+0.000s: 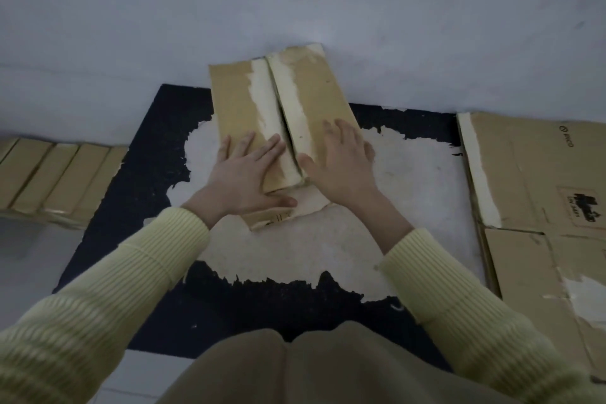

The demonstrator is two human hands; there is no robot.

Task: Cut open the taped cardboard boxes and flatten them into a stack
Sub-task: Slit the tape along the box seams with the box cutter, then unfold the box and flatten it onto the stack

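Both hands are lying open and flat on the box [305, 88], which is sitting on the black mat [157, 128] on the floor. The left hand [249, 170] is pressing one flap and the right hand [341, 161] the other, with the open slit between them. To flatten it well, I think both sides should be pressed evenly, so the walls fold along their creases. I am counting one box under the hands, one pile of flattened cardboard [524, 174] at the right, and a row of boxes [55, 174] at the left, perhaps five.
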